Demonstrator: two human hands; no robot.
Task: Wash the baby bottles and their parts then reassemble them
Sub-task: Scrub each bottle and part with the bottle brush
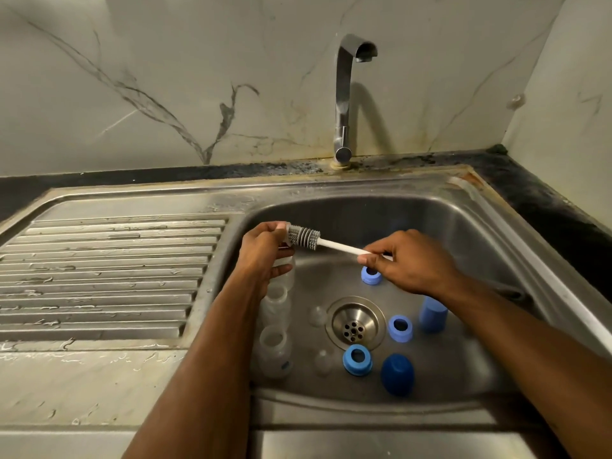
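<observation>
Steel sink (490,226) with ribbed draining board (109,276) at left, chrome tap (344,104) at far centre, no water running.

Left hand (265,256) over the left side of the basin, fingers curled round a clear bottle (286,271) held above the basin floor; bottle largely hidden behind the hand, mouth toward the far side.

Right hand (410,263) over the centre of the basin, thumb and fingers pinched together on the white handle of the bottle brush (318,241), near the handle's right end. Brush lying nearly level, slanting up to the left, grey ribbed head at the mouth of the held bottle (whether inside or only touching cannot be told).

On the basin floor, left of the drain (355,323): two clear bottles upright, one in the middle (276,304), one nearer (275,351). Two clear teats (318,315) (324,361) just beside the drain's left edge, faint and hard to make out.

Right of the drain: pale blue ring (371,275) just below the right hand; second pale blue ring (400,327) touching the drain's rim; darker blue ring (357,359) at the near edge of the drain; dark blue cap (397,374) near right, dome up; pale blue cap (432,314) further right, partly under the right forearm.
</observation>
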